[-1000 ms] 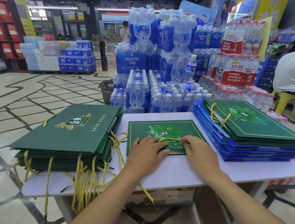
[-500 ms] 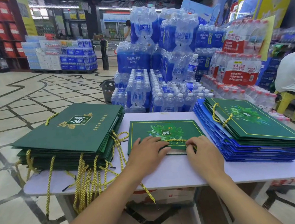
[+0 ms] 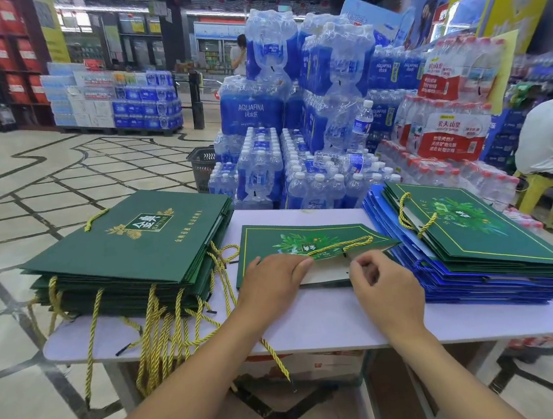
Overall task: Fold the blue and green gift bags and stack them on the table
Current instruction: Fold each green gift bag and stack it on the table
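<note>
A small green gift bag (image 3: 306,237) with a leaf print lies flat in the middle of the white table (image 3: 315,322). Its near edge is lifted and shows a pale inside, with the gold cord handle (image 3: 341,246) lying across it. My left hand (image 3: 272,278) presses flat on the bag's near left part. My right hand (image 3: 379,277) sits at the bag's near right edge with curled fingers; whether it pinches the edge is unclear. A stack of large green bags (image 3: 127,247) lies on the left. On the right lies a stack of blue bags (image 3: 448,279) with green ones (image 3: 477,231) on top.
Gold cords (image 3: 152,344) hang over the table's front left edge. Packs of bottled water (image 3: 298,172) are piled right behind the table. A person in white (image 3: 549,137) sits on a yellow stool (image 3: 538,186) at the right. A carton (image 3: 303,364) stands under the table.
The centre bag's near edge has lifted open, showing its inside. My right hand has pulled back slightly toward me and curled. My left hand stays pressed on the bag.
</note>
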